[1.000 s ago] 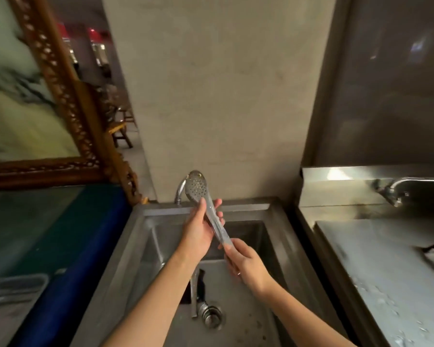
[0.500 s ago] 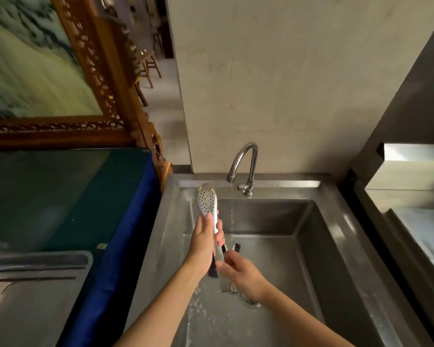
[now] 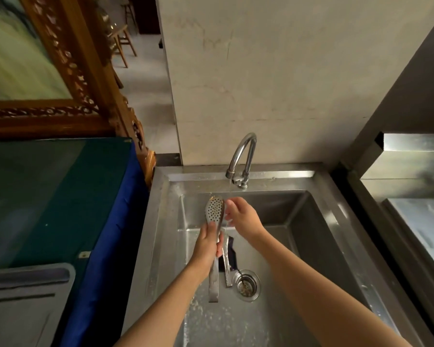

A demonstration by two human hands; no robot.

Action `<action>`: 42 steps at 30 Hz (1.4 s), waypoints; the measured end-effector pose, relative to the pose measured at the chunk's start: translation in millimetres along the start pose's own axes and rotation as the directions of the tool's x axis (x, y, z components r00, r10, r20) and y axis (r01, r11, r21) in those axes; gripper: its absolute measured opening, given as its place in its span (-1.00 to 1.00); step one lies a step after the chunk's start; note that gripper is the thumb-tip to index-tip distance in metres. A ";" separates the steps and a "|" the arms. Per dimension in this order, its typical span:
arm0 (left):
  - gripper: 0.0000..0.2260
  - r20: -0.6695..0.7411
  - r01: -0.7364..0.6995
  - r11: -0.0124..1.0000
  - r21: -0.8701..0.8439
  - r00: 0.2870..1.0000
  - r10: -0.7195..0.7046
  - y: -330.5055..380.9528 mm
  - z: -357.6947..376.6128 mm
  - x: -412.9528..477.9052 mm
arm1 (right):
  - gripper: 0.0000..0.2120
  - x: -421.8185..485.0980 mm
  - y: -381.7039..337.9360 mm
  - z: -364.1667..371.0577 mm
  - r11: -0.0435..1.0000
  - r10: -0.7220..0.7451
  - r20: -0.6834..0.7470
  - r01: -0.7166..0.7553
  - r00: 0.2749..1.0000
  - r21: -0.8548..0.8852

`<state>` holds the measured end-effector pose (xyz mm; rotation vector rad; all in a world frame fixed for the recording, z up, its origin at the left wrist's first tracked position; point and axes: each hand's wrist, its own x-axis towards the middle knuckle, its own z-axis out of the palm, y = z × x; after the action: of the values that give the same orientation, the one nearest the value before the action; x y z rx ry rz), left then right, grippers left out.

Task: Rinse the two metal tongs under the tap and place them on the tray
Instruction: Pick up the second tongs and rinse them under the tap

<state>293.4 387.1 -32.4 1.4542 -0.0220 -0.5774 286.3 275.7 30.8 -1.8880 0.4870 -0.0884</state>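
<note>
Left hand (image 3: 207, 244) fingers wrapped round tongs (image 3: 214, 209) mid-handle, head up. Right hand (image 3: 242, 217) under tap (image 3: 243, 156) stream, fingers curled against head; grip indeterminate.

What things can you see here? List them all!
sink: one, steel, centre.
tap: one, silver, behind the sink, running thinly.
drain: one, silver, sink floor.
held tongs: one, silver, holey head, over the sink near the tap's stream.
second tongs: one, silver, on the sink floor by the drain.
dark object: one, blackish, beside the second tongs.
tray: one, grey, bottom left.
table: one, blue cloth, left.
picture frame: one, carved brown wood, upper left.
stool: one, wooden, far back.
counter: one, steel, right.
left hand: one, grips the held tongs.
right hand: one, by the held tongs' head.
</note>
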 end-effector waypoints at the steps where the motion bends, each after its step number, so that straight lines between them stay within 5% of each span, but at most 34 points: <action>1: -0.77 -0.013 0.004 1.000 -0.003 1.000 -0.004 0.4 2.1 3.4 | -0.74 5.0 -0.6 0.3 1.000 0.015 -0.001 -0.015 1.000 0.011; 9: -0.67 -0.082 0.047 0.996 0.076 0.996 -0.041 -1.6 19.7 38.8 | -0.70 47.0 14.9 -0.6 0.979 0.143 0.062 -0.150 0.988 0.141; 16: -0.56 -0.124 0.133 0.989 0.068 0.985 -0.123 -12.3 34.8 80.6 | -0.81 93.1 41.9 4.3 0.966 0.099 0.120 -0.124 0.988 0.228; 21: -0.54 -0.316 -0.011 0.976 0.216 0.945 0.081 -7.5 23.8 111.2 | -0.91 110.5 65.0 20.2 0.933 -0.012 0.092 -0.022 0.996 0.358; 24: -0.82 -0.377 -0.096 0.963 0.252 0.907 0.189 -1.5 24.6 129.4 | -0.81 115.5 76.4 34.7 0.944 -0.004 -0.024 0.012 1.000 0.331; 28: -0.84 -0.403 -0.142 0.967 0.210 0.889 0.218 -5.7 31.3 142.5 | -0.67 121.6 90.4 44.3 0.962 0.052 -0.118 -0.017 0.992 0.274; 32: -0.69 -0.400 -0.189 0.918 0.348 0.856 0.328 -24.5 33.8 147.7 | -0.51 127.5 104.2 43.6 0.987 0.043 -0.184 -0.013 0.982 0.161; 38: -0.62 -0.403 -0.175 0.927 0.331 0.863 0.307 -28.0 27.8 164.7 | -0.67 119.1 119.4 43.5 0.968 -0.131 -0.049 0.139 0.990 0.209; 42: -0.74 -0.353 -0.186 0.911 0.367 0.879 0.321 -50.9 35.3 143.1 | -0.62 128.3 114.8 40.9 0.976 -0.018 -0.168 0.054 0.986 0.212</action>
<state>386.4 299.5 -121.7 1.8365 0.0190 -0.0388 382.0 231.1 -111.2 -1.6830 0.5335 -0.3126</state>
